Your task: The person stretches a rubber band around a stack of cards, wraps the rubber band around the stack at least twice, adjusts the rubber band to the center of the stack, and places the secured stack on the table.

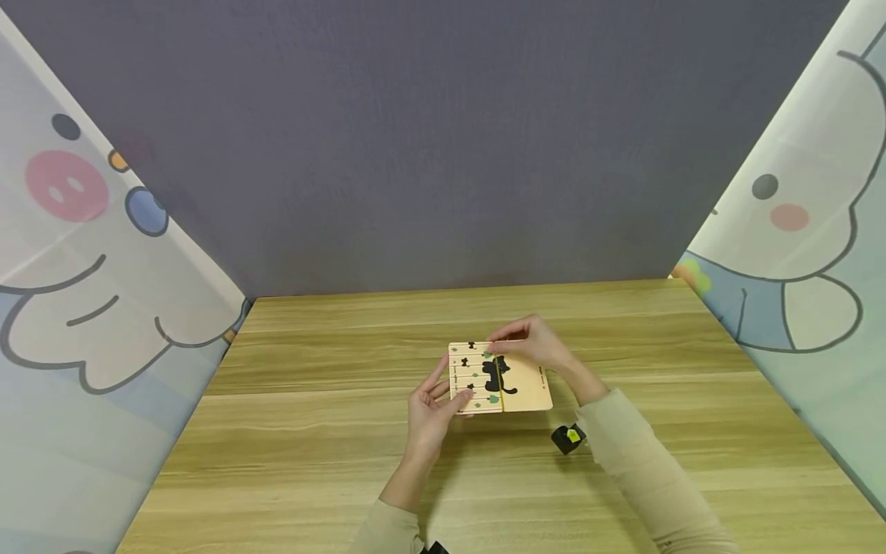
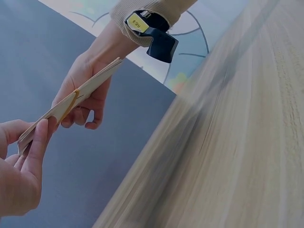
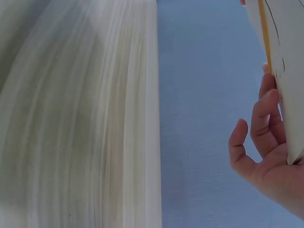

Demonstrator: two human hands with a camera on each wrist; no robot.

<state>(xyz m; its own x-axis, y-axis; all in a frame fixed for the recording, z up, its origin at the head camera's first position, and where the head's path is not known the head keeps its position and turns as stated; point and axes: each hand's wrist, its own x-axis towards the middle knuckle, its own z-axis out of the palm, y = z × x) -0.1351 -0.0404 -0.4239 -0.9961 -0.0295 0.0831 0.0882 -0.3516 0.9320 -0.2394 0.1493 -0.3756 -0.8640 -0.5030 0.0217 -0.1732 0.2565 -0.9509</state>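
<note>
A flat, cream-coloured stack of thin sheets or booklets (image 1: pixel 529 385), printed with a black cat, lines and small green shapes, is held up above the table. A yellow rubber band (image 1: pixel 501 385) runs across its middle. My left hand (image 1: pixel 431 419) grips the left end, thumb on the printed face and fingers behind. At the upper edge, my right hand (image 1: pixel 543 345) pinches the stack right where the band crosses. Several layers show along the stack's edge (image 2: pixel 102 73) in the left wrist view. In the right wrist view the other fingers of my right hand (image 3: pixel 273 161) are loosely bent beside it.
Below the hands lies a wood-grain table (image 1: pixel 311 431), with a grey panel (image 1: pixel 443 154) along its back edge. Cartoon-printed sheets (image 1: pixel 817 308) stand on both sides. A black wrist camera mount (image 1: pixel 567 438) with a yellow label sits at the right cuff.
</note>
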